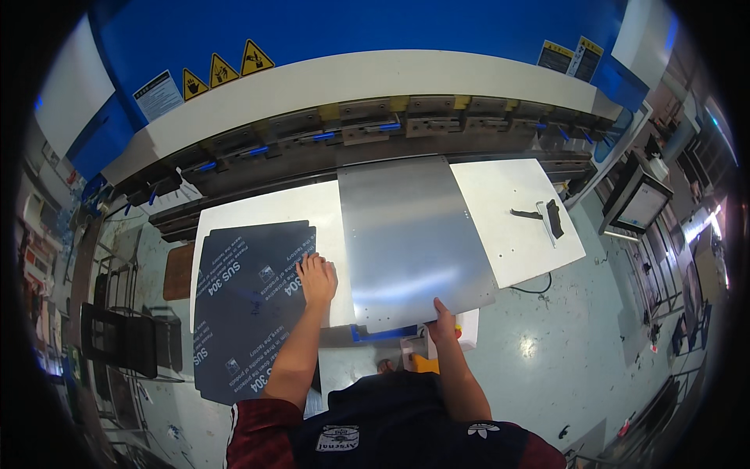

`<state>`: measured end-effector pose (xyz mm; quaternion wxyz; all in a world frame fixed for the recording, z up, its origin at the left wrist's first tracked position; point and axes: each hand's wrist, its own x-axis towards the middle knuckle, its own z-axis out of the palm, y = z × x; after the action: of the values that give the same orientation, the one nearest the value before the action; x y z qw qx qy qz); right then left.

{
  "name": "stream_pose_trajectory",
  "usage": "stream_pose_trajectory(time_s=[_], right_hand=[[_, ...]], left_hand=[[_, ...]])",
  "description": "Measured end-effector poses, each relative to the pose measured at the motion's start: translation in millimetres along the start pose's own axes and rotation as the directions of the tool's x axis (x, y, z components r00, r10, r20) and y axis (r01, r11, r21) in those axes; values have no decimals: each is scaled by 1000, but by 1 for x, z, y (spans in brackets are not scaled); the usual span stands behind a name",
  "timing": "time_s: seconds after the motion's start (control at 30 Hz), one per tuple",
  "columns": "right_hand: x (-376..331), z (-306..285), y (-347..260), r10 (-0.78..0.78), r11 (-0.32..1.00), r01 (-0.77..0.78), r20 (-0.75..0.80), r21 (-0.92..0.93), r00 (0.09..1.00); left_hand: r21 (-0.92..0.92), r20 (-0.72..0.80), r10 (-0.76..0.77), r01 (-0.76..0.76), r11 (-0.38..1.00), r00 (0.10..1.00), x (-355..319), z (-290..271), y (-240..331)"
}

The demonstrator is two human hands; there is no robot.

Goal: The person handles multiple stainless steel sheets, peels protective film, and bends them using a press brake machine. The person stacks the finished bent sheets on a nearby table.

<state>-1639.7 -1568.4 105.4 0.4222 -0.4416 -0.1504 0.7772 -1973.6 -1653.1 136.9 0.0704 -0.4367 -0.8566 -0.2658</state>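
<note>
Left hand (317, 280) loose on black film-covered sheet (242, 320); right hand (443, 324) pinches silver metal sheet (408, 242) at five o'clock; one-sided pull may skew it.

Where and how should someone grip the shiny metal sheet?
Probably pinch the shiny metal sheet at its near edge, from the person's side: it is flat, with its far end at the machine. The right hand grips there, thumb on top.
</note>
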Motion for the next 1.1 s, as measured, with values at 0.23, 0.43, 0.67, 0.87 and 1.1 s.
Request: stream_pose_trajectory(time_s=[0.23, 0.43, 0.67, 0.87, 1.1], right_hand=[[-8, 7, -6, 18, 1000, -18, 13, 0, 1000], [-54, 99, -88, -53, 996, 69, 233, -61, 971], [-62, 251, -215, -183, 963, 251, 454, -94, 872], [-69, 278, -236, -150, 954, 267, 551, -138, 821], [-64, 274, -234, -167, 954, 269, 508, -134, 845]], left_hand=[[22, -8, 8, -7, 1000, 1000, 0, -2, 2], [16, -19, 4, -4, 1000, 1000, 0, -1, 0], [6, -54, 20, -20, 1000, 998, 1, -2, 1], [12, -66, 23, -22, 1000, 998, 1, -2, 0], [17, -72, 22, -21, 1000, 997, 3, -1, 0]])
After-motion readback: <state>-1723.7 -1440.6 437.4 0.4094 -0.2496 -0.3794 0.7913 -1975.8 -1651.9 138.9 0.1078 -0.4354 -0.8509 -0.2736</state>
